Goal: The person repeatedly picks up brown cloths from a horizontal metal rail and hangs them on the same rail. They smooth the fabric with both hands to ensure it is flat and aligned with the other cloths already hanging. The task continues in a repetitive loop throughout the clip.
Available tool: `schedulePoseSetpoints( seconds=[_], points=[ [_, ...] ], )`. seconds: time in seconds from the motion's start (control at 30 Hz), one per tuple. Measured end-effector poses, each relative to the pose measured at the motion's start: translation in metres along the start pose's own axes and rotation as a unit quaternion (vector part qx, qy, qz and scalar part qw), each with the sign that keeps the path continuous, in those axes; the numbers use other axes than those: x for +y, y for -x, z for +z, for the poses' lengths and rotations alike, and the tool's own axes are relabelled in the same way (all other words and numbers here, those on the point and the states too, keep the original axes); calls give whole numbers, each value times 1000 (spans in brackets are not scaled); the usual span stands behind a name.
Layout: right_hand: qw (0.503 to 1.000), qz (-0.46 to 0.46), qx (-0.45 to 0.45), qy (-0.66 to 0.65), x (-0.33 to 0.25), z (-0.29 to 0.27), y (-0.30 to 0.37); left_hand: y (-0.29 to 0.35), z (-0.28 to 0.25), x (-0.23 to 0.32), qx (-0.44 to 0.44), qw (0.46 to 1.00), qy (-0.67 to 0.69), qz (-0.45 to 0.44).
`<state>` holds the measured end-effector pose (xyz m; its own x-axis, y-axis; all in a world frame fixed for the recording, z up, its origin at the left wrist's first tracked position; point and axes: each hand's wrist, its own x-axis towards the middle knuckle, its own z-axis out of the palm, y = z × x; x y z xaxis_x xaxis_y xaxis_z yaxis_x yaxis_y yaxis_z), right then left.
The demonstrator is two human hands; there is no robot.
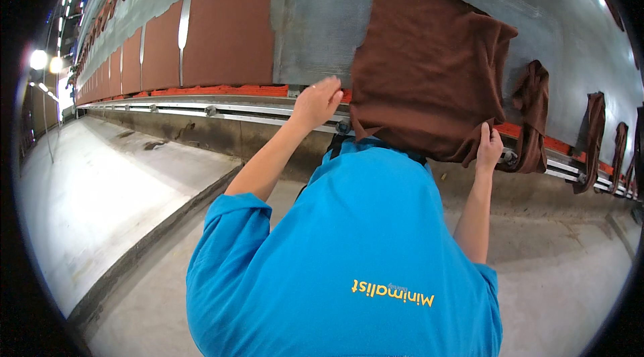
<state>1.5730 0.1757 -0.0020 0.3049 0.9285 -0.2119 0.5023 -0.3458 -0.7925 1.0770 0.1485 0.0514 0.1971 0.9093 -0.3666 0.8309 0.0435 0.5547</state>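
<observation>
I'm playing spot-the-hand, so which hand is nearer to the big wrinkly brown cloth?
Right. The right hand grips the lower right corner of the big brown cloth; the left hand is just off the cloth's left edge.

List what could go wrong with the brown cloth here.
The brown cloth hangs over the metal rail, so it might snag there. Only the right hand holds it; the left hand is off it, so that side could shift. Its wrinkles might set as creases.
</observation>
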Motion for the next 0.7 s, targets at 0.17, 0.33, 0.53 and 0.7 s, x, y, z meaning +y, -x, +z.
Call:
schedulePoseSetpoints(
  seconds=[0.17, 0.33, 0.53, 0.7],
  points=[
    [1000, 3, 18, -15, -6, 6, 2, 7, 40, -22, 142, 964, -212, 78],
    [1000, 20, -1, -6, -1, 1, -1, -11, 24, -3, 124, 987, -82, 53],
    [1000, 10, 6, 5, -10, 2, 1, -26, 34, -13, 194, 960, -181, 87],
    [999, 30, 13, -9, -10, 2, 2, -25, 23, -9, 169, 979, -102, 55]
  ],
)
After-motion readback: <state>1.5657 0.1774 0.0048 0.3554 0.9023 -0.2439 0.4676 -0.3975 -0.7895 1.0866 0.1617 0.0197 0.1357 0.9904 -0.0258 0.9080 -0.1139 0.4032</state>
